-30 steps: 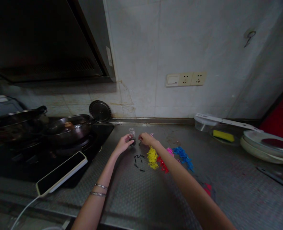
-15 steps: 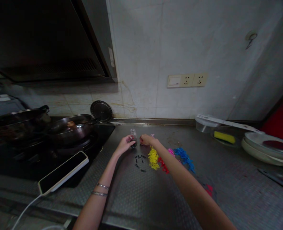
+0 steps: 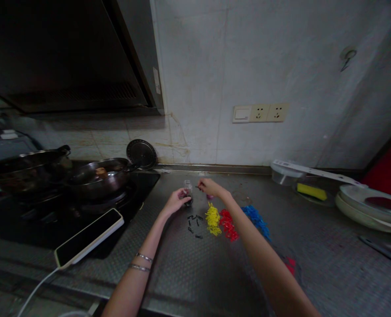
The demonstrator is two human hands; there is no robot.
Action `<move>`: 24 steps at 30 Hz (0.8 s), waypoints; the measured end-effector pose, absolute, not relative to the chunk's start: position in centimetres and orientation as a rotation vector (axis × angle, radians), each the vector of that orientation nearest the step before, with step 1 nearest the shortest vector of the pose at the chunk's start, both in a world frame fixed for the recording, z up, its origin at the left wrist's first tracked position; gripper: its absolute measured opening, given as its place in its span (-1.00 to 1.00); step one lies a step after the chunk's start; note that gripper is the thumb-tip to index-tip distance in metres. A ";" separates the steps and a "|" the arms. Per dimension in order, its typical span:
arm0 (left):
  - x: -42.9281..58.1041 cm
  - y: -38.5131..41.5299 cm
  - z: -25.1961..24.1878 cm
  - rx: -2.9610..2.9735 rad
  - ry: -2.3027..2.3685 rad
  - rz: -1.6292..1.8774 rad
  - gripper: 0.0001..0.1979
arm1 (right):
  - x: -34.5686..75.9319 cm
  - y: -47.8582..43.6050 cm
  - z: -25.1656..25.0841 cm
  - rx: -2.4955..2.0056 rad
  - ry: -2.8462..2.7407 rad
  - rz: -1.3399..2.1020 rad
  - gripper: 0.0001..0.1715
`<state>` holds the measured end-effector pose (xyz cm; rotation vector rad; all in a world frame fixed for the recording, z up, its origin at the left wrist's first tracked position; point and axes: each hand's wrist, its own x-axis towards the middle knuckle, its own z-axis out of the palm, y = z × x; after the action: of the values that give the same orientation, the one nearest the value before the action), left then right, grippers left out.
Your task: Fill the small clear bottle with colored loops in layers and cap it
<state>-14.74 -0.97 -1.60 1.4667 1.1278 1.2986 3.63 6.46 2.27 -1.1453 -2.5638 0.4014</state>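
A: Right hand [image 3: 211, 188] has lifted off the counter [image 3: 188, 268] since last frame. Now at 3 o'clock of the jar [image 3: 188, 195], level with its mouth.
B: Grip?
A: Fingertips pinched on a small black piece [image 3: 198, 188]. Left hand [image 3: 174, 202] curled round the upright jar.
B: Rest?
A: Yellow pile [image 3: 212, 219] at jar's 5 o'clock, loose black bits [image 3: 194, 222] at 6.

Dim, murky light — brighter on the wall [image 3: 248, 66], wide-angle bending and soft blur at edges.
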 end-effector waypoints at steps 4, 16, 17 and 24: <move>-14.2 -1.2 -1.5 1.467 1.121 1.300 -0.68 | 4.2 5.9 4.9 -0.919 -2.344 0.374 -0.81; -13.6 -1.2 -1.8 1.520 1.112 1.290 -0.71 | 2.5 3.1 7.9 -0.719 -2.309 0.431 -0.85; -13.5 -1.2 -1.9 1.526 1.110 1.287 -0.71 | 2.5 3.0 8.0 -0.728 -2.311 0.457 -0.86; -13.0 -1.5 -1.8 1.516 1.091 1.286 -0.74 | 2.5 3.1 8.6 -0.871 -2.274 0.643 -0.90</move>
<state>-13.01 -1.48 -1.84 1.5165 1.0914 1.2865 2.47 3.13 8.56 -0.8707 -2.2744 0.6426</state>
